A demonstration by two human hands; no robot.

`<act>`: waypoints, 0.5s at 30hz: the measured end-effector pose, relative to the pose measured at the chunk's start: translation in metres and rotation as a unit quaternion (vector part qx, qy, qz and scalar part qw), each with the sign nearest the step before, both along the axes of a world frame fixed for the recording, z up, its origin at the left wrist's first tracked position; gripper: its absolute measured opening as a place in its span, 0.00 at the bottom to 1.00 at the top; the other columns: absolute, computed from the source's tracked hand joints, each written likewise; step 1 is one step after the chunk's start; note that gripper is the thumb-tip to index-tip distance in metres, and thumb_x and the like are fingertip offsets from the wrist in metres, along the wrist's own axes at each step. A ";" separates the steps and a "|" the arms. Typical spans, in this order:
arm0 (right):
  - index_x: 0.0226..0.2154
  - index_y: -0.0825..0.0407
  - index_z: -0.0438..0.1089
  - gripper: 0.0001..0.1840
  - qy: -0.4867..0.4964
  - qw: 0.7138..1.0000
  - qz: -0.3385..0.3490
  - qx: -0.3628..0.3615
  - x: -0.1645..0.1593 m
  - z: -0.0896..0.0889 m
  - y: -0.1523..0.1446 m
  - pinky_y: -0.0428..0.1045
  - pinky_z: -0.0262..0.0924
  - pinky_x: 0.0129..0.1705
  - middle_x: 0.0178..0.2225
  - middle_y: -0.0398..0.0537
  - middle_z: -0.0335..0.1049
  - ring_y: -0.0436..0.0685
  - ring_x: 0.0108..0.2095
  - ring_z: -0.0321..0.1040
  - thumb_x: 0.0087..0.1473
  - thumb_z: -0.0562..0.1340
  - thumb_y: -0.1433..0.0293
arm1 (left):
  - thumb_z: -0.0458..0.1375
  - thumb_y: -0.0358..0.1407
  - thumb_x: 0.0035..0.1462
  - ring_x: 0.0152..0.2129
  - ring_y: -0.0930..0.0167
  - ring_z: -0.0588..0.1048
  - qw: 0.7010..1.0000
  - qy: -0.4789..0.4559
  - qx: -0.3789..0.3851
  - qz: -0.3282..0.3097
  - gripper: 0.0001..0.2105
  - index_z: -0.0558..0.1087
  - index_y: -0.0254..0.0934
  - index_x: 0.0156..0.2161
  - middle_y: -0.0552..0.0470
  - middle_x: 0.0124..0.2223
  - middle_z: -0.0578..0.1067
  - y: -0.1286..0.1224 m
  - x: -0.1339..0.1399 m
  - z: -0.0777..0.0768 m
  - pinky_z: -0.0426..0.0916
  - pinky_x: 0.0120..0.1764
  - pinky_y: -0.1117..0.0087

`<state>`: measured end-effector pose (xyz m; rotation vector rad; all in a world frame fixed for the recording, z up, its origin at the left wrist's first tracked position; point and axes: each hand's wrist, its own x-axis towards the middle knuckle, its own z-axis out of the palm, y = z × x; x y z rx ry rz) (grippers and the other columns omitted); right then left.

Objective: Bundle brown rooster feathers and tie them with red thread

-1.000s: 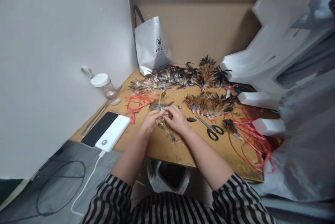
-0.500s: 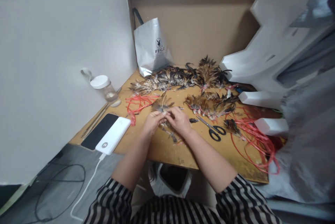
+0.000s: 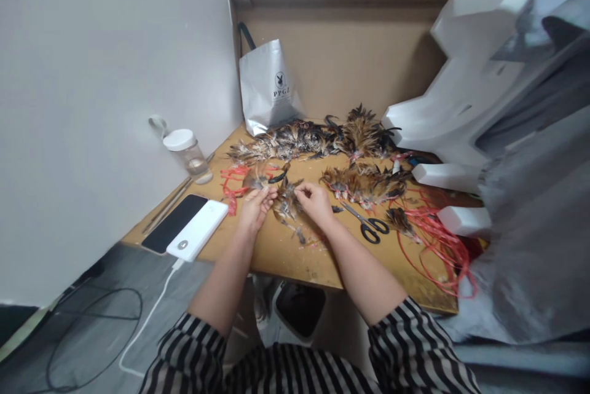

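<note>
In the head view my left hand [image 3: 258,206] pinches the base of a small fanned bunch of brown feathers [image 3: 255,177]. A dark curved feather [image 3: 279,176] lies just beyond its fingertips. My right hand [image 3: 315,203] is closed, thumb and finger together, at the edge of a loose feather pile [image 3: 287,202] between the hands. What its fingertips hold is too small to make out. Right of that hand lie black-handled scissors [image 3: 366,222], with a row of brown feather bunches [image 3: 366,184] tied in pink string behind them.
A long heap of feathers [image 3: 295,141] runs along the back, before a silver bag [image 3: 270,86]. Red plastic strips [image 3: 437,240] lie at right beside white foam [image 3: 463,222]. At left are a lidded jar [image 3: 188,154], a phone [image 3: 173,225] and a white power bank [image 3: 198,231].
My hands, together at the feather bunch before, have parted. The left moved left with the bunch; the right has come to the loose feathers. The view has shifted slightly.
</note>
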<state>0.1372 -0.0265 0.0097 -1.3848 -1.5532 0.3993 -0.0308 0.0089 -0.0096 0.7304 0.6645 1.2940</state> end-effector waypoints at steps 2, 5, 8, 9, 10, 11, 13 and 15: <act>0.24 0.53 0.70 0.09 0.017 1.000 0.005 -0.022 0.003 -0.003 0.003 0.46 0.55 0.30 0.23 0.44 0.69 0.51 0.25 0.62 0.44 0.56 0.67 | 0.61 0.29 0.45 0.24 0.78 0.73 0.999 -0.035 -0.017 -0.006 0.06 0.72 0.30 0.31 0.49 0.29 0.76 -0.001 -0.004 -0.001 0.65 0.24 0.82; 0.23 0.54 0.70 0.09 0.047 0.998 0.007 -0.052 0.009 -0.010 0.009 0.45 0.54 0.28 0.22 0.44 0.69 0.50 0.23 0.62 0.42 0.57 0.66 | 0.58 0.27 0.47 0.23 0.80 0.72 0.996 -0.080 -0.041 -0.013 0.03 0.71 0.31 0.31 0.51 0.29 0.75 -0.003 -0.008 -0.001 0.64 0.22 0.84; 0.21 0.54 0.70 0.10 0.046 0.996 0.010 -0.074 0.012 -0.016 0.013 0.44 0.53 0.26 0.19 0.43 0.67 0.49 0.21 0.59 0.40 0.58 0.65 | 0.58 0.26 0.48 0.22 0.81 0.71 0.994 -0.102 -0.044 -0.017 0.03 0.71 0.32 0.31 0.51 0.29 0.74 -0.006 -0.010 -0.002 0.64 0.21 0.85; 0.20 0.54 0.70 0.11 0.041 0.996 0.006 -0.076 0.011 -0.017 0.014 0.44 0.51 0.25 0.18 0.42 0.66 0.49 0.20 0.58 0.40 0.58 0.64 | 0.58 0.26 0.48 0.22 0.81 0.71 0.994 -0.101 -0.042 -0.022 0.03 0.71 0.32 0.31 0.51 0.30 0.74 -0.007 -0.011 -0.003 0.64 0.21 0.85; 0.19 0.54 0.70 0.12 0.035 0.996 0.003 -0.077 0.011 -0.018 0.013 0.44 0.50 0.24 0.17 0.42 0.65 0.48 0.19 0.57 0.40 0.58 0.63 | 0.58 0.26 0.48 0.22 0.81 0.71 0.994 -0.096 -0.040 -0.028 0.03 0.71 0.31 0.31 0.51 0.30 0.74 -0.008 -0.011 -0.004 0.65 0.22 0.85; 0.18 0.54 0.69 0.13 0.029 0.997 0.001 -0.076 0.009 -0.018 0.012 0.44 0.49 0.23 0.16 0.42 0.64 0.48 0.19 0.56 0.41 0.58 0.61 | 0.58 0.27 0.48 0.22 0.81 0.71 0.995 -0.091 -0.038 -0.033 0.03 0.71 0.31 0.31 0.51 0.30 0.74 -0.009 -0.011 -0.004 0.65 0.22 0.85; 0.17 0.54 0.69 0.16 0.006 0.998 0.001 -0.070 0.006 -0.016 0.007 0.44 0.47 0.22 0.15 0.42 0.63 0.48 0.18 0.55 0.42 0.58 0.59 | 0.59 0.27 0.48 0.22 0.81 0.71 0.995 -0.080 -0.035 -0.038 0.03 0.71 0.30 0.31 0.50 0.30 0.74 -0.010 -0.011 -0.006 0.65 0.22 0.86; 0.17 0.53 0.68 0.17 -0.033 0.997 0.000 -0.065 0.002 -0.012 0.001 0.44 0.46 0.22 0.16 0.43 0.64 0.48 0.18 0.56 0.43 0.58 0.57 | 0.59 0.27 0.48 0.22 0.81 0.71 0.996 -0.076 -0.031 -0.041 0.03 0.71 0.30 0.31 0.50 0.30 0.74 -0.010 -0.011 -0.006 0.65 0.22 0.86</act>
